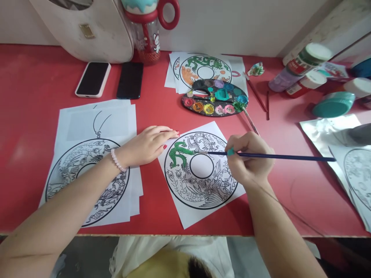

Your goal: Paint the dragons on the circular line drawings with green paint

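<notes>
A sheet with a round dragon design (199,172) lies on the red table (29,100) in front of me. Part of the dragon is painted green. My right hand (249,158) is closed on a thin blue paintbrush (278,156), whose tip touches the design beside the green patch. My left hand (147,144) lies flat with fingers stretched out, pressing on the sheet's left edge. A bead bracelet is on that wrist.
A paint palette (214,101) with a second brush sits behind the sheet, on a painted design sheet (203,67). More printed sheets (89,166) lie left. Two phones (92,78), a bag and a bottle stand at the back. Paint jars (301,65) crowd the right.
</notes>
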Tool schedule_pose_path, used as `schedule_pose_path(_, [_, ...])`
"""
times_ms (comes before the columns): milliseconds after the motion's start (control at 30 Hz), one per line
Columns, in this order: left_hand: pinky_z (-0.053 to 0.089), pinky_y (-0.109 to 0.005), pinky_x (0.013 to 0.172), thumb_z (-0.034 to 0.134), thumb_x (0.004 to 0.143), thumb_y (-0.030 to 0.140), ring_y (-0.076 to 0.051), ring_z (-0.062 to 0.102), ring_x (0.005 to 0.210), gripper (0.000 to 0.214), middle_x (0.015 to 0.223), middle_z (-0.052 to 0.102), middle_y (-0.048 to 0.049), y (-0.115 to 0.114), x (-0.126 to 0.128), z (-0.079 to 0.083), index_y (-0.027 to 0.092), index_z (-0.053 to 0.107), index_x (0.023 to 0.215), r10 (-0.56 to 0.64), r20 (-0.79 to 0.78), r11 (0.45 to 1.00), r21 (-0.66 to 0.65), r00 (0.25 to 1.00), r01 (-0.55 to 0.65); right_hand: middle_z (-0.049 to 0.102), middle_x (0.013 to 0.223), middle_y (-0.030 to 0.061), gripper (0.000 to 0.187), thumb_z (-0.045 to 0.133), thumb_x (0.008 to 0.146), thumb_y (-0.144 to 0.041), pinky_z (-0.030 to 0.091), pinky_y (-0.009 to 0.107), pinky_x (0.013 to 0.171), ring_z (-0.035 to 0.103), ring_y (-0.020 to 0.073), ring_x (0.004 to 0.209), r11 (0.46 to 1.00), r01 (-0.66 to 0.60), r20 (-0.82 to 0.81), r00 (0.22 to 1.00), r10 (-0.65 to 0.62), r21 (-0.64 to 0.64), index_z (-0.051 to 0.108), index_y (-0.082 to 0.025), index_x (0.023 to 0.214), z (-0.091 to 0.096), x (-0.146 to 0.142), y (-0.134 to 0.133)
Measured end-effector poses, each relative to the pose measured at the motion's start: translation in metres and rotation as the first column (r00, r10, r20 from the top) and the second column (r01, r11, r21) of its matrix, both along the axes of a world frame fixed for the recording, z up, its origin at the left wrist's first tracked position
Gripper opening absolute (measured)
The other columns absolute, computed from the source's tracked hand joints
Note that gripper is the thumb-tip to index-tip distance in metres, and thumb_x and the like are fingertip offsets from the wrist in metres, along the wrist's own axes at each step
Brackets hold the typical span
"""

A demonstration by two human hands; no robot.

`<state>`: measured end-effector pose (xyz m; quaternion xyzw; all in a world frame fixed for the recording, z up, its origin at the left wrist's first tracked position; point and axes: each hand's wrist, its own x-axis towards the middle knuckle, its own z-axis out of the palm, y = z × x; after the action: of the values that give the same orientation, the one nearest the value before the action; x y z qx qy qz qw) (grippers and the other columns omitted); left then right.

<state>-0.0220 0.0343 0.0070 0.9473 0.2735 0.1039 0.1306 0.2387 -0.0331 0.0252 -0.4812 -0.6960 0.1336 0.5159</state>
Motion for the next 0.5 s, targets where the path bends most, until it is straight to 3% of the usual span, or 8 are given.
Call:
schedule_pose_path(367, [0.039,-0.043,0.105,0.040,0.092,0.012,-0.022,0.045,0.125,0.044,0.131,0.053,-0.0100,0.0004,-0.0019,-0.0020,0.019,0.040,0.136,-0.011,0.011,1.000,0.007,1.000,0.011,0.044,0.054,-0.0055,0.021,0.044,0.056,-0.005,0.029,0.023,0.039,0.040,0.0081,0.043,0.997,-0.072,0.000,0.997,0.072,-0.005,0.035,-0.022,0.063,0.0017,-0.0008,0.0017])
schedule_pose_path(500, [0.039,-0.041,0.106,0.040,0.092,0.012,-0.022,0.044,0.125,0.044,0.131,0.052,-0.0090,-0.0001,-0.0016,-0.0019,0.019,0.041,0.135,0.007,0.005,1.000,-0.007,1.000,-0.007,0.042,0.052,-0.0063,0.021,0.044,0.056,-0.005,0.029,0.022,0.040,0.038,0.0076,0.042,1.000,-0.008,0.016,1.000,0.008,-0.009,0.034,-0.023,0.063,0.0005,-0.0012,0.0020])
